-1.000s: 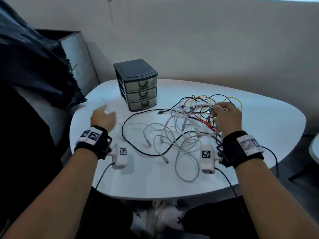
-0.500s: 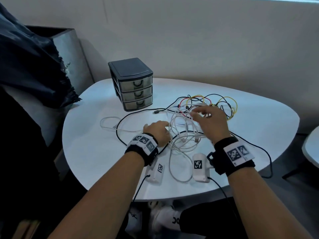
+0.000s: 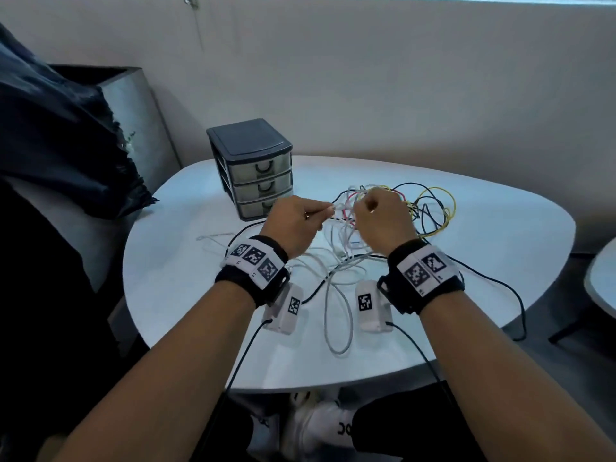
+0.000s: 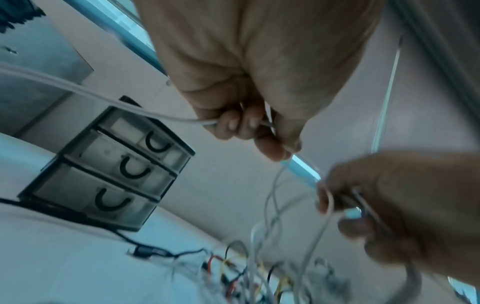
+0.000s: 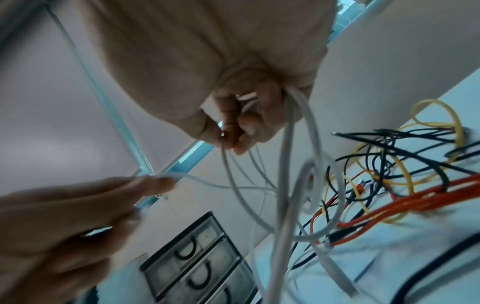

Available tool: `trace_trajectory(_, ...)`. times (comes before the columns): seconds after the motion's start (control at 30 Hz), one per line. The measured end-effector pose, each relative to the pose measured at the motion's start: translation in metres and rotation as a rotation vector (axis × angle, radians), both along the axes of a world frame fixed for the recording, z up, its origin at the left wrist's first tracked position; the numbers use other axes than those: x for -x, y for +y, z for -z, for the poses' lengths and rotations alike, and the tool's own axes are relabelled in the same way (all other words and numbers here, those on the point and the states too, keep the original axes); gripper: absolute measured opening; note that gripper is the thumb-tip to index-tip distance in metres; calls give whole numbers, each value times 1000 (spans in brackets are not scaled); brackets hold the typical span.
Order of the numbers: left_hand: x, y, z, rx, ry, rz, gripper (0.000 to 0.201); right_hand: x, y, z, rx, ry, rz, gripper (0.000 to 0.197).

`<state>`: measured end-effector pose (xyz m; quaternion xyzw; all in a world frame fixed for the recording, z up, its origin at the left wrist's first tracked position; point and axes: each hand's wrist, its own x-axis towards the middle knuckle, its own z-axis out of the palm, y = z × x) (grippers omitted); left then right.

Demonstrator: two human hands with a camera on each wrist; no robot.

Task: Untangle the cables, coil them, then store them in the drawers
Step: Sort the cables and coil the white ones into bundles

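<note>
Cables lay in one tangle [image 3: 373, 228] on the white table [image 3: 173, 295], with white leads toward the near side and red, yellow and black wires toward the far right. A white cable [image 4: 109, 98] was pinched by the left hand [image 3: 293, 225], its fingers curled round the strand near what looked like one end. Several white strands [image 5: 293, 144] were gripped in the curled fingers of the right hand [image 3: 383, 218], and both hands were held above the table, close together, just in front of the drawer unit [image 3: 256, 168]. All three drawers of the unit were seen closed, so untangling was judged to be the step in hand, with coiling and storing not yet begun.

For the step to be done well, one cable should be followed from its free end, and that end should be fed back through each loop rather than pulled hard. A sharp pull would probably tighten the knots and drag the coloured wires [image 5: 389, 185] along. The bundle on the right should be held loosely, so that strands could slide. Slack should be kept between the hands, and each crossing should be opened before the end was passed through. Once freed, the cable would best be laid apart from the heap, well clear of the black lead [image 3: 493, 285] trailing over the table's right edge.
</note>
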<state>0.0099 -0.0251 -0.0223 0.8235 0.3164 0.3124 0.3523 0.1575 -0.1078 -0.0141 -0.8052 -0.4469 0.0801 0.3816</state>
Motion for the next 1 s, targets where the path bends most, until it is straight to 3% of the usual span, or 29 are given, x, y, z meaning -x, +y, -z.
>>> trace_trajectory(0.1,19,10,-22,23,-198,-75,21,-20,3,-5,0,7,157,29)
trace_trajectory(0.27,64,52,-55,302,-835,-307,20,-54,-4,1,27,-6,279,22)
trace_trajectory(0.37,88,64,-59,376,-989,-351,27,-69,-16,4,41,34,379,19)
trace_trajectory(0.47,102,70,-52,389,-1022,-353,24,-84,-27,9,39,84,470,19)
trace_trajectory(0.63,88,65,-36,395,-888,-468,24,-83,-29,8,-41,76,429,20)
trace_trajectory(1.0,118,114,-36,476,-1180,-812,21,-97,-43,8,-241,291,605,22)
